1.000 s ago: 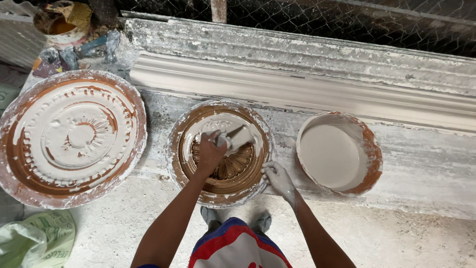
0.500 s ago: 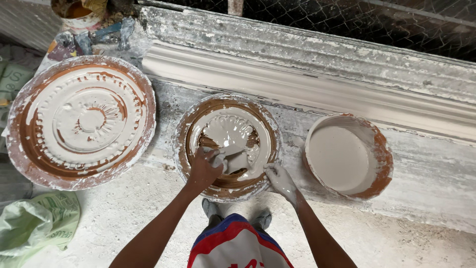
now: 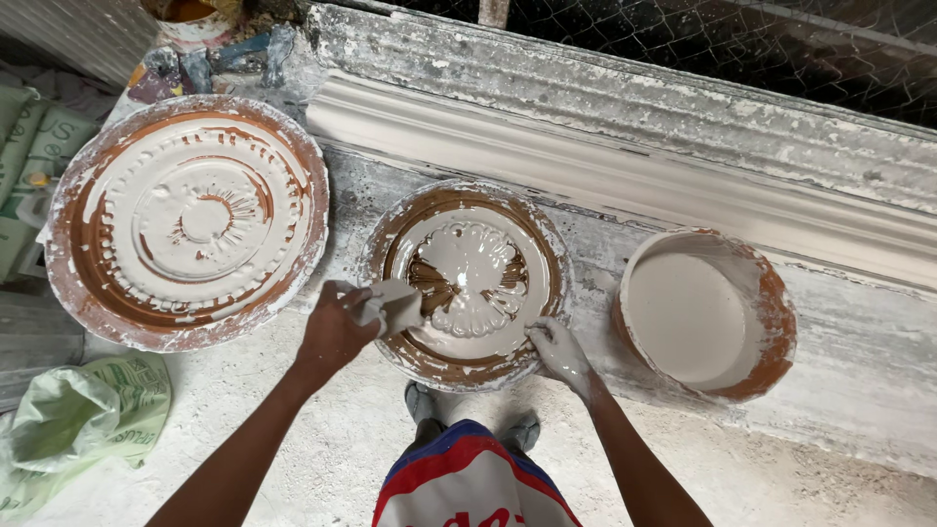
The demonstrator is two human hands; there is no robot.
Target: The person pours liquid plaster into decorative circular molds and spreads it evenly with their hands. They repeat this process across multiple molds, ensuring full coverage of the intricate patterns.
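A small round brown mould (image 3: 467,281) with a flower pattern lies on the bench before me, coated in wet white plaster. My left hand (image 3: 337,327) grips a plaster-covered brush (image 3: 395,304) at the mould's near left rim. My right hand (image 3: 558,351), white with plaster, presses on the mould's near right rim. To the right stands a brown bucket (image 3: 771,303) filled with white liquid plaster.
A large round mould (image 3: 185,220) coated with plaster lies to the left. A long white cornice moulding (image 3: 625,171) runs along the back under wire mesh. A green sack (image 3: 83,415) lies at lower left. Paint tins (image 3: 195,20) stand at the far left corner.
My left hand has drawn the brush from the mould's centre down to its near left rim, leaving the flower pattern covered in white. My right hand has stayed on the rim.
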